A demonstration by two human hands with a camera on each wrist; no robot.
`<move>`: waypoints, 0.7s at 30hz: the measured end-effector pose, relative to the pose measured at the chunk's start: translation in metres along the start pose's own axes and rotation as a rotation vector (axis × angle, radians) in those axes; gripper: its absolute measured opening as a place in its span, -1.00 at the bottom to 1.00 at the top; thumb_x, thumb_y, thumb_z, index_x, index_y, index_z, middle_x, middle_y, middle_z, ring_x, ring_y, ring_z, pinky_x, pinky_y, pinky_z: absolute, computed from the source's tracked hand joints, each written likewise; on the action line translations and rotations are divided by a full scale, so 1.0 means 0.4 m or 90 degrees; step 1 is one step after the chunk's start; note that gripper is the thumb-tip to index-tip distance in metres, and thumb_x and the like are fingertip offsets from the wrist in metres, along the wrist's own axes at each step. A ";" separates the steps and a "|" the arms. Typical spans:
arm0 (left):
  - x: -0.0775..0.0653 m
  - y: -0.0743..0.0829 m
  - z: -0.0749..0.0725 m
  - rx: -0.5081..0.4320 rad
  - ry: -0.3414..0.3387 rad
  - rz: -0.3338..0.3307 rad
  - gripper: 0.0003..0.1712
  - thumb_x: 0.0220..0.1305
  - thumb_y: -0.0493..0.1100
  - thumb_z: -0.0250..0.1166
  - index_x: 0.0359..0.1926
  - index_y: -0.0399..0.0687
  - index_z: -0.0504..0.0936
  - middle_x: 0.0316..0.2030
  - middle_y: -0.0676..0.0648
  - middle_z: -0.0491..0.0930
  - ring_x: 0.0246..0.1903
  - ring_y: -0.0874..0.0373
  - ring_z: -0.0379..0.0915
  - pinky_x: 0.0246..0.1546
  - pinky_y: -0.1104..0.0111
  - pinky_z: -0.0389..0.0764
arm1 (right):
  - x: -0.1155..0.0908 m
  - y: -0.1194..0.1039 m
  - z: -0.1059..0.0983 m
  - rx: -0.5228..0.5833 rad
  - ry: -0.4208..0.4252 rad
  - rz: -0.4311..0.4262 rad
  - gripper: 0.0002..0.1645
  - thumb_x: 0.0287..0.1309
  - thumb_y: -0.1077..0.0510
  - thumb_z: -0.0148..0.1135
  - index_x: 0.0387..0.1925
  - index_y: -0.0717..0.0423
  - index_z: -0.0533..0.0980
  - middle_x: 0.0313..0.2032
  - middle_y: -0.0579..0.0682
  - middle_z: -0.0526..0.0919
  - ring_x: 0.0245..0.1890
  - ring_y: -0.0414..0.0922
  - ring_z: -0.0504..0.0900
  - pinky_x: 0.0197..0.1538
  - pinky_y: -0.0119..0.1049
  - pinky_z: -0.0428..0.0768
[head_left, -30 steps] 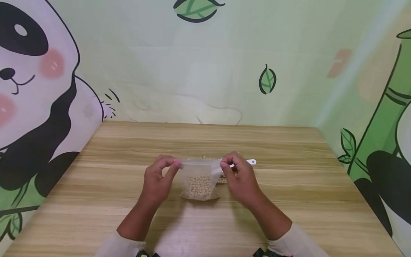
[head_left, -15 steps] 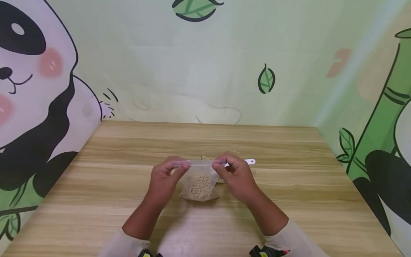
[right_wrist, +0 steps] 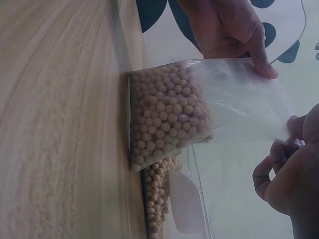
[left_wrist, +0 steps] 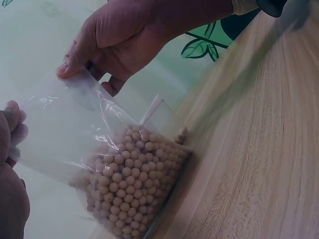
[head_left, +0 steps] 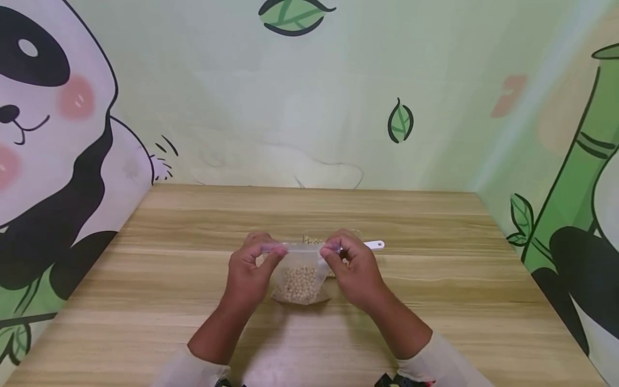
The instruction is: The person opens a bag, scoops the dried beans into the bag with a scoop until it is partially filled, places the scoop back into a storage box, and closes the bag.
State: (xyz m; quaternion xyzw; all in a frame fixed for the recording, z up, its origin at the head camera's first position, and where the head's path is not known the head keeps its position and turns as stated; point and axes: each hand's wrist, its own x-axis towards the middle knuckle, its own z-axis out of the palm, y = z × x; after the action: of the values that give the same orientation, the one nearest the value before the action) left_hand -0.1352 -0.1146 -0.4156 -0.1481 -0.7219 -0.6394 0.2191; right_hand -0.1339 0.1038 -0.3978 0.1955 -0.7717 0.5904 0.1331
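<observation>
A clear plastic bag stands upright on the table, its lower half filled with round tan beans. My left hand pinches the left end of its top edge between thumb and fingers. At the other end, my right hand pinches the same edge, which runs straight between the hands. In the right wrist view the bag's bottom meets the tabletop, and the beans inside press against the film.
Directly behind the bag is a clear container of similar beans, partly hidden by the bag and right hand. A white scoop lies in it, its handle sticking out to the right. The wooden table ends at a panda-printed wall.
Both hands have moved inward along the bag's top edge, the left one to the right and the right one slightly left. The bag's base has stayed in place.
</observation>
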 end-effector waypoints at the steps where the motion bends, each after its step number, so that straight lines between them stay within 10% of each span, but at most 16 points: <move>1: -0.001 0.000 -0.001 0.002 -0.001 0.001 -0.95 0.30 -0.44 0.48 -0.23 -0.38 0.83 -0.34 0.05 0.72 -0.05 0.27 0.52 0.10 0.47 0.51 | 0.000 0.001 0.001 0.000 0.000 0.000 -0.87 0.41 0.33 0.36 -0.31 0.26 0.60 -0.25 0.15 0.67 -0.25 -0.27 0.51 -0.19 -0.43 0.49; 6: -0.002 -0.002 -0.012 -0.027 -0.029 -0.047 -0.91 0.34 -0.40 0.48 -0.19 -0.42 0.82 -0.23 -0.01 0.73 -0.05 0.27 0.58 0.13 0.48 0.56 | 0.005 0.008 -0.004 0.037 -0.020 0.014 -0.88 0.43 0.34 0.36 -0.29 0.31 0.62 -0.21 0.20 0.69 -0.19 -0.27 0.57 -0.19 -0.42 0.59; 14: 0.021 -0.008 -0.013 -0.129 -0.107 -0.268 -0.66 0.36 -0.30 0.50 0.07 -0.44 0.75 -0.15 0.04 0.87 -0.11 0.24 0.76 0.03 0.35 0.74 | 0.026 0.013 -0.023 0.148 -0.085 0.146 -0.82 0.40 0.27 0.42 -0.09 0.35 0.69 -0.17 -0.08 0.69 -0.26 -0.23 0.66 -0.16 -0.42 0.68; 21: 0.027 0.000 0.010 -0.123 -0.121 -0.286 -0.69 0.42 -0.26 0.47 0.04 -0.44 0.77 -0.15 -0.04 0.87 -0.13 0.22 0.75 0.00 0.34 0.72 | 0.043 0.014 -0.022 0.161 -0.130 0.161 -0.80 0.40 0.27 0.41 -0.07 0.36 0.71 -0.24 -0.16 0.71 -0.27 -0.26 0.67 -0.16 -0.39 0.68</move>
State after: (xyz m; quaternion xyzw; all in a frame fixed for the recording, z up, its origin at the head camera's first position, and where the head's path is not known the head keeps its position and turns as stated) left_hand -0.1452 -0.1113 -0.4105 -0.0642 -0.6896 -0.7213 -0.0125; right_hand -0.1521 0.1109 -0.3927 0.1711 -0.7192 0.6718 -0.0467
